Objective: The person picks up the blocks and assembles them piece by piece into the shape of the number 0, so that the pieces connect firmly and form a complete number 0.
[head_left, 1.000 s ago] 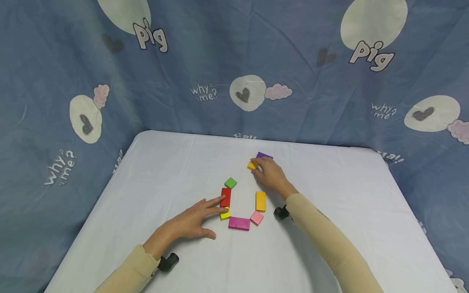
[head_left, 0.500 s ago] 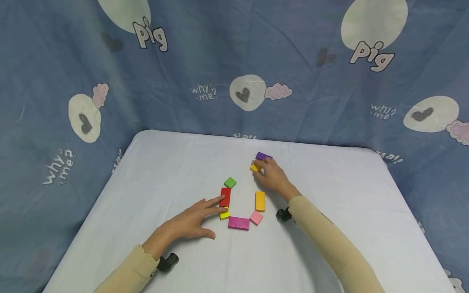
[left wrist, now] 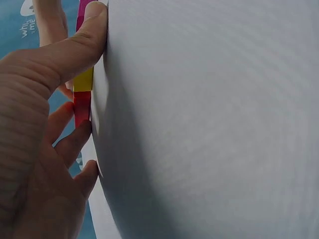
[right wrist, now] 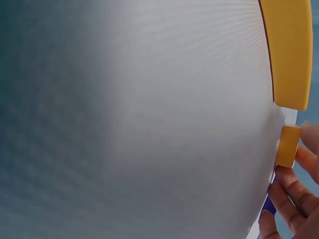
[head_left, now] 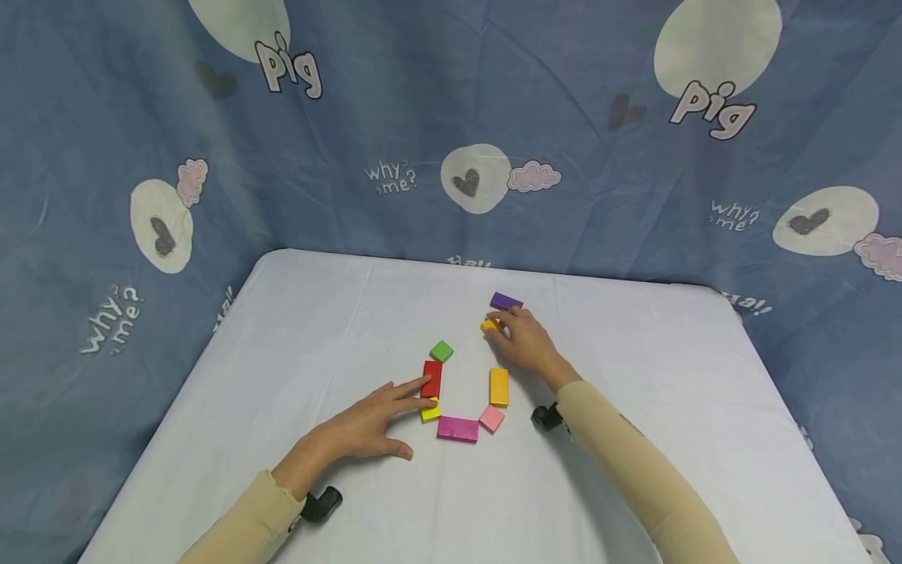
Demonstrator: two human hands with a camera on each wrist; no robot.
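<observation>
My left hand (head_left: 366, 423) reaches in from the left with fingers spread. Its index and middle fingertips lie over the red block (head_left: 431, 387) and the small yellow block (head_left: 430, 415); both also show in the left wrist view. Between thumb and fingers, my right hand (head_left: 523, 338) pinches a small orange-yellow block (right wrist: 288, 145). Just beyond that hand lies a purple block (head_left: 506, 301). Nearer to me is a long orange-yellow block (head_left: 499, 387), which looms large at top right in the right wrist view.
A green block (head_left: 441, 351) sits at the far end of the red one. Along the near side lie a magenta block (head_left: 457, 428) and a pink block (head_left: 492, 418). The white table (head_left: 324, 313) ends at a patterned blue cloth (head_left: 395, 94) behind it.
My right hand has drawn back slightly towards me with the small orange-yellow block, and more of the purple block shows. The left hand stays in place.
</observation>
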